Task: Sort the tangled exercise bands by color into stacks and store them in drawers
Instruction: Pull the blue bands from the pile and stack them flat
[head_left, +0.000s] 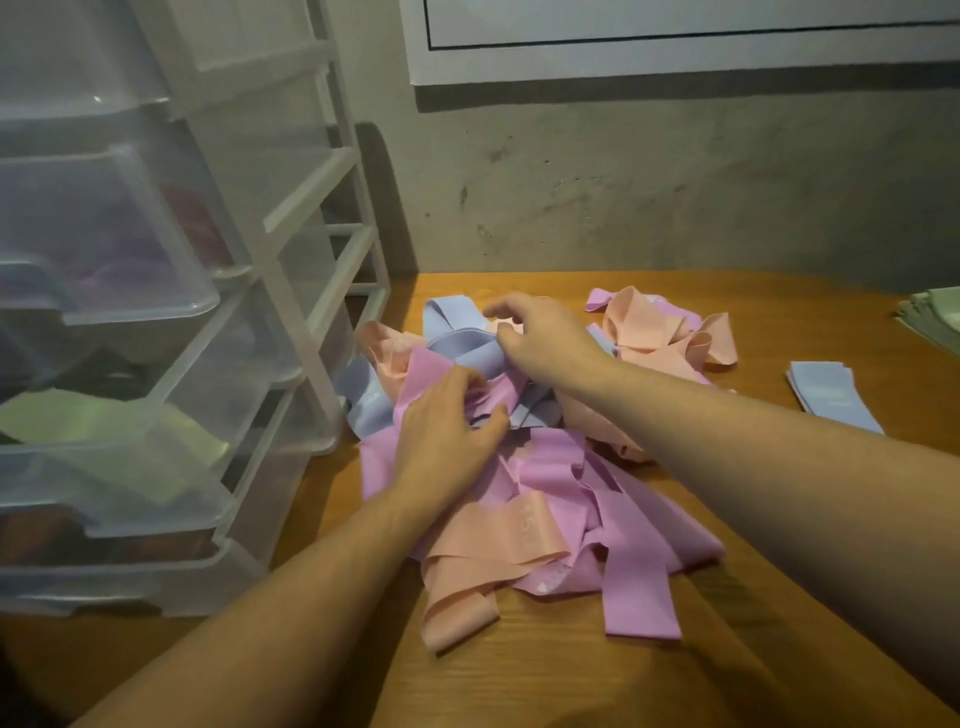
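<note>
A tangled heap of exercise bands lies in the middle of the wooden table (545, 686): pink bands (613, 499), peach bands (493, 540) and blue bands (457, 348). My left hand (447, 431) rests on the heap and pinches a pink band. My right hand (540, 332) pinches a blue band at the far side of the heap. More peach bands (660, 327) lie behind it. A flat blue stack (826, 389) sits at the right, and a green stack (935, 322) at the far right edge.
A clear plastic drawer unit (156, 332) in a white frame stands on the left, its drawers pulled out. One drawer holds purple bands (119, 254), a lower one green bands (109, 431). A grey wall (675, 197) rises behind the table.
</note>
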